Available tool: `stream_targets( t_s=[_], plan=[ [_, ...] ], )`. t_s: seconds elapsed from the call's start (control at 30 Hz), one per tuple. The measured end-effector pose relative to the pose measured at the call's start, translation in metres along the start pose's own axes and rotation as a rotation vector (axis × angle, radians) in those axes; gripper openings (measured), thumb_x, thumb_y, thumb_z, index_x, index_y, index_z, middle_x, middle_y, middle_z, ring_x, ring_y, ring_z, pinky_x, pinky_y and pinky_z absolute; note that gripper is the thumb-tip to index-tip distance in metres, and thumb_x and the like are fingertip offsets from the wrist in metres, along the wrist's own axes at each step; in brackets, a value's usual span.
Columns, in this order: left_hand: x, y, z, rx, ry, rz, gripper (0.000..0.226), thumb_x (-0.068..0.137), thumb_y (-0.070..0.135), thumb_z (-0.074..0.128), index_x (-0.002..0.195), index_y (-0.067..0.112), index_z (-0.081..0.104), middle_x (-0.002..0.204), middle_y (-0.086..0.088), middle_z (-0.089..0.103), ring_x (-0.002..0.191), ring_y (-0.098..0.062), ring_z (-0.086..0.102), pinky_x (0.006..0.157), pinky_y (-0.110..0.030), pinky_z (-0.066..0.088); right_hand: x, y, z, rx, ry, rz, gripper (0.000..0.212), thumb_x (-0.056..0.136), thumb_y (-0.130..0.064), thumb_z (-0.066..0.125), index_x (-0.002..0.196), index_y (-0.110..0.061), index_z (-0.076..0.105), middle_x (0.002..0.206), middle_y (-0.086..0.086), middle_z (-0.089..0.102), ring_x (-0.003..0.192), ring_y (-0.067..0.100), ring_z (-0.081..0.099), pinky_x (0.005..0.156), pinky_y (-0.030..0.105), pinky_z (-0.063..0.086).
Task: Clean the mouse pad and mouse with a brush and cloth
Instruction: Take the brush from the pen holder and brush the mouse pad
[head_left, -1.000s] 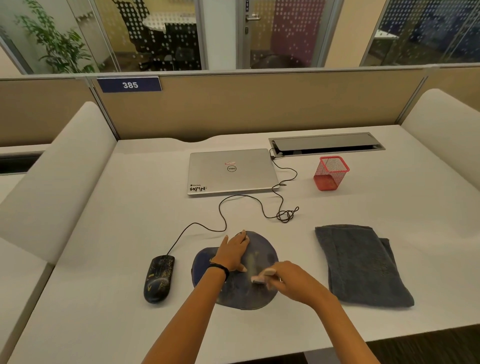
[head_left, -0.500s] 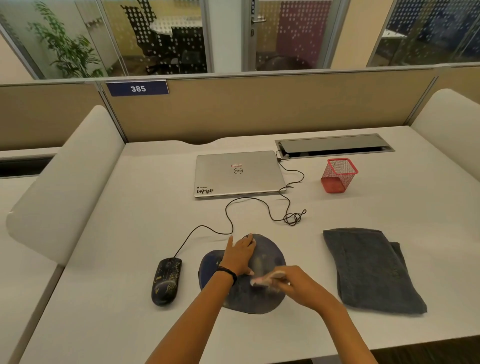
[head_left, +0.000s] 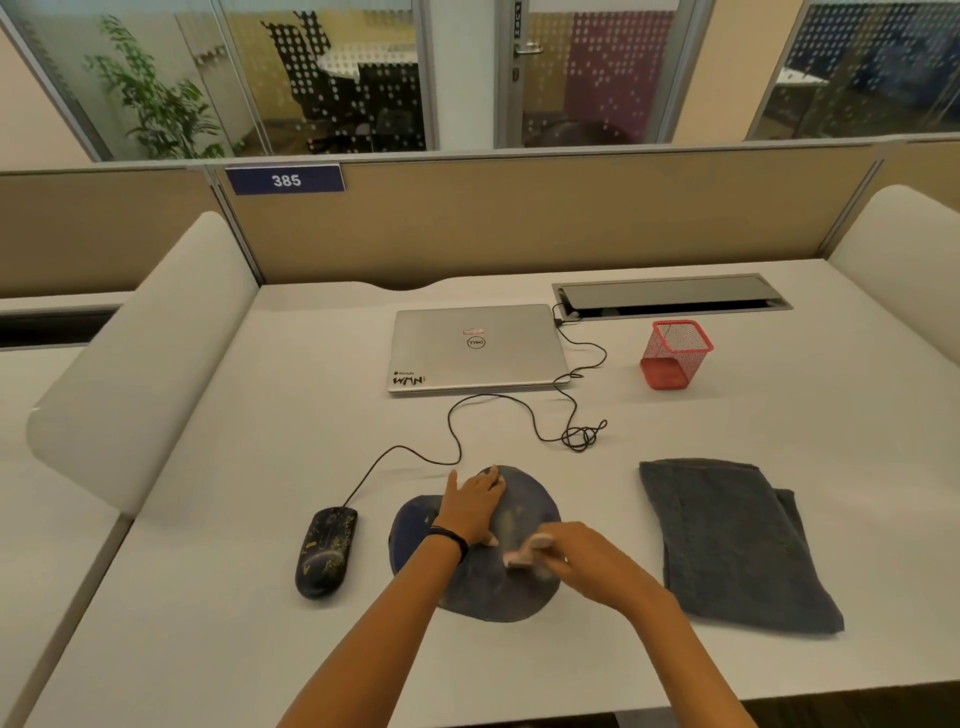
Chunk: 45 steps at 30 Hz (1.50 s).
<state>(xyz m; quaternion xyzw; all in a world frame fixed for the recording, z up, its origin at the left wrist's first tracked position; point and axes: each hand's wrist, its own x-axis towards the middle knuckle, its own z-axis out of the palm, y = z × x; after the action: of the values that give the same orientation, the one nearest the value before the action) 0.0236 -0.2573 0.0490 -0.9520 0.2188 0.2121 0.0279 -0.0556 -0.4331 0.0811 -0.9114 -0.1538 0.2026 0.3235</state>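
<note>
Head view: the mouse pad (head_left: 524, 499), dark and roundish, lies flat on the table (head_left: 260, 597) toward its near edge.
Left hand: the left hand (head_left: 475, 501) rests on the pad's far-left part. Its fingers are straight and a little spread, and its grip holds nothing; it only presses the pad down.
Right hand: the right hand (head_left: 587, 561) is over the pad's near-right part, its grip curled round a small pale brush (head_left: 524, 552) whose head points toward the left hand.
Step in hand: most likely brushing the pad, with the mouse and the wipe-down yet to come.
Doing it well: pin the pad firmly so it cannot slide. Use short, light strokes away from the pinning hand and off the pad's near edge, so grit leaves the pad rather than spreading. Shift the flat hand to free the patch beneath it, and sweep away from mouse and cloth.
Mouse: the mouse (head_left: 326, 552) sits just left of the pad, apart from it and untouched. Its cable (head_left: 457, 426) loops past the pad's far edge.
Cloth: the cloth (head_left: 727, 540) lies folded to the right of the pad, apart from it.
Farther out: a closed laptop (head_left: 475, 348) lies beyond the pad, and a red mesh cup (head_left: 675, 356) stands beyond and to the right.
Hard to make out: the brush and right fingers are blurred, so I cannot tell whether the bristles touch the pad. The left hand and forearm cover part of the pad. Any dust is too fine to see.
</note>
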Motion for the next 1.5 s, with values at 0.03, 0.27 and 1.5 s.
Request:
stream_targets(
  t_s=[0.03,0.27,1.5],
  plan=[
    [0.000,0.001,0.000,0.000,-0.007,-0.005,0.089,0.082,0.035,0.068,0.149,0.014,0.014,0.159,-0.005,0.004,0.142,-0.025,0.020,0.116,-0.054,0.006,-0.002,0.001,0.002,-0.016,-0.038,-0.002,0.025,0.095,-0.033,0.046,0.109,-0.020,0.062,0.109,0.001,0.065,0.091,0.010,0.057,0.082,0.016,0.043],
    [0.003,0.008,-0.008,0.002,-0.030,-0.026,0.086,0.080,0.032,0.070,0.147,0.013,0.020,0.158,-0.006,0.009,0.139,-0.027,0.027,0.114,-0.054,0.014,-0.002,-0.006,-0.009,-0.017,0.185,-0.063,0.078,0.077,-0.076,0.016,0.103,-0.019,0.064,0.103,0.002,0.065,0.092,0.017,0.059,0.085,0.031,0.049],
    [-0.005,0.008,0.008,-0.289,0.007,0.094,0.078,0.088,0.017,0.063,0.150,0.019,0.015,0.159,0.000,0.000,0.146,-0.020,0.007,0.118,-0.032,0.014,-0.007,0.026,-0.010,0.175,0.328,0.066,0.030,0.094,-0.036,0.046,0.089,-0.014,0.066,0.072,-0.007,0.060,0.063,0.010,0.053,0.064,0.028,0.046]
  ],
)
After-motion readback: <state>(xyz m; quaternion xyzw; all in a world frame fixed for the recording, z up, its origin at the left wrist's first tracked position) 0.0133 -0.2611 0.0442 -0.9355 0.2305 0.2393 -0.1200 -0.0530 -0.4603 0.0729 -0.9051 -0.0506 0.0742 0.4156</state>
